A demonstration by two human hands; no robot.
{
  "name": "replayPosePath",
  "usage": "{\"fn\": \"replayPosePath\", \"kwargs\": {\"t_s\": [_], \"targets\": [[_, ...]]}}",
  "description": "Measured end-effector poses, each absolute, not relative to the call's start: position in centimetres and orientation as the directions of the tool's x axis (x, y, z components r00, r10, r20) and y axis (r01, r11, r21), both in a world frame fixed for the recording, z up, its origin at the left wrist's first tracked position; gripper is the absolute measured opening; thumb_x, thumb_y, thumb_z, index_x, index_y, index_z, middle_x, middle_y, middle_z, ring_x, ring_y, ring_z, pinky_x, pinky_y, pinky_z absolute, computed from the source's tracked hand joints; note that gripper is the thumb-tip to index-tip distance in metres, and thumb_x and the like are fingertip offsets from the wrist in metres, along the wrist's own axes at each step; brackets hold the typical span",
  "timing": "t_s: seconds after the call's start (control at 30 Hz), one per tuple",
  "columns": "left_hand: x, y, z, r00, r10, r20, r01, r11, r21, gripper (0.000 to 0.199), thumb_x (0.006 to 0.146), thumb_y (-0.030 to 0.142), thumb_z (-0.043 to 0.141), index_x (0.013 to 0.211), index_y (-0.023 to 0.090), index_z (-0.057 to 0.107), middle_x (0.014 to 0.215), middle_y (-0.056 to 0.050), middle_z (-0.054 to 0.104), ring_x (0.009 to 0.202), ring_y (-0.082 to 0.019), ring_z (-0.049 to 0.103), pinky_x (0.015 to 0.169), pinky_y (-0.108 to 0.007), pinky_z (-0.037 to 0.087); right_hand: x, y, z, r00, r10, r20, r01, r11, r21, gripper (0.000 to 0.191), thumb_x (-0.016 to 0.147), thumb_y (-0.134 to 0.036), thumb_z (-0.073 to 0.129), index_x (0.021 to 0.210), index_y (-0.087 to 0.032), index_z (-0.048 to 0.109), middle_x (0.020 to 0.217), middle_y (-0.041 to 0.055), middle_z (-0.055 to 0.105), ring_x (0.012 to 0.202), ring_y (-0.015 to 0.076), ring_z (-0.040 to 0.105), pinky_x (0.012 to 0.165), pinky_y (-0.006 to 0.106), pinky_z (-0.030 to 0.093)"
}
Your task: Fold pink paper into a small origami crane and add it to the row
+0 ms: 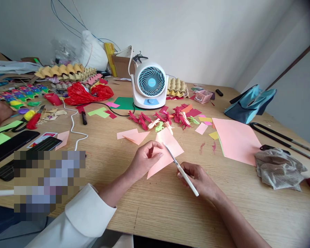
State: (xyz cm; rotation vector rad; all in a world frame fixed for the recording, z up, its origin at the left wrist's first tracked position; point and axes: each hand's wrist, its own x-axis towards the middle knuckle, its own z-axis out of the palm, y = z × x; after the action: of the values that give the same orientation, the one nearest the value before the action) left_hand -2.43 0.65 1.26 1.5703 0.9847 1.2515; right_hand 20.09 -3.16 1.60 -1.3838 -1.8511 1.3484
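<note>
A piece of pink paper [172,150] is pinched between the thumb and fingers of my left hand [147,155]. My right hand [196,177] grips white-handled scissors [185,174], whose blades lie along the paper. Whether the blades are closed on it I cannot tell. Just beyond the sheet lie several twisted paper pieces [142,119] in red, cream and green. Left of the sheet are loose pink paper cuttings [134,136]. To the right, a larger stack of pink paper [237,141] rests on the table.
A white fan [152,84] stands at the back centre. Egg trays [64,70] and a red plastic bag [89,93] fill the back left. A phone [14,146] lies at the left. On the right are a crumpled grey cloth [279,168] and a blue bag [249,103].
</note>
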Motion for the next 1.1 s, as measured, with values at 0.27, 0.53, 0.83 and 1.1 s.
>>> {"fn": "replayPosePath", "kwargs": {"t_s": [0.27,0.53,0.83,1.1], "targets": [[-2.48,0.60,1.36,0.170,0.948,0.269,0.089,-0.286,0.954,0.015,0.082,0.023,0.064,0.096,0.019,0.061,0.091,-0.001,0.062,0.073,-0.012,0.051,0.068,-0.023,0.039,20.18,-3.33,1.35,-0.377,0.910,-0.172,0.456,0.021,-0.890,0.024,0.087,-0.037,0.057,0.072,-0.018,0.055,0.056,-0.0053,0.045,0.053,0.0096,0.037,0.050,0.024,0.026],[-2.64,0.78,1.09,0.082,0.966,0.245,0.030,-0.248,0.968,0.016,0.084,0.030,0.063,0.093,0.017,0.064,0.087,-0.003,0.064,0.075,-0.014,0.057,0.066,-0.023,0.042,20.04,-3.27,1.48,-0.369,0.913,-0.175,0.437,0.005,-0.900,0.025,0.086,-0.037,0.058,0.070,-0.018,0.053,0.056,-0.0051,0.045,0.053,0.0095,0.037,0.050,0.024,0.025],[-2.62,0.88,0.79,0.095,0.967,0.237,0.027,-0.241,0.970,0.012,0.084,0.026,0.066,0.090,0.016,0.068,0.087,-0.003,0.066,0.084,-0.015,0.061,0.076,-0.025,0.046,19.92,-3.24,1.63,-0.364,0.913,-0.182,0.434,-0.007,-0.901,0.023,0.085,-0.036,0.059,0.071,-0.018,0.054,0.060,-0.0044,0.046,0.057,0.0103,0.040,0.053,0.024,0.029],[-2.46,0.65,1.05,0.137,0.962,0.237,0.042,-0.245,0.969,0.012,0.084,0.027,0.066,0.089,0.016,0.068,0.088,-0.004,0.068,0.085,-0.016,0.063,0.077,-0.027,0.048,19.65,-3.29,1.99,-0.364,0.914,-0.180,0.412,-0.015,-0.911,0.022,0.084,-0.034,0.059,0.070,-0.018,0.052,0.059,-0.0048,0.045,0.056,0.0099,0.039,0.052,0.024,0.028]]}}
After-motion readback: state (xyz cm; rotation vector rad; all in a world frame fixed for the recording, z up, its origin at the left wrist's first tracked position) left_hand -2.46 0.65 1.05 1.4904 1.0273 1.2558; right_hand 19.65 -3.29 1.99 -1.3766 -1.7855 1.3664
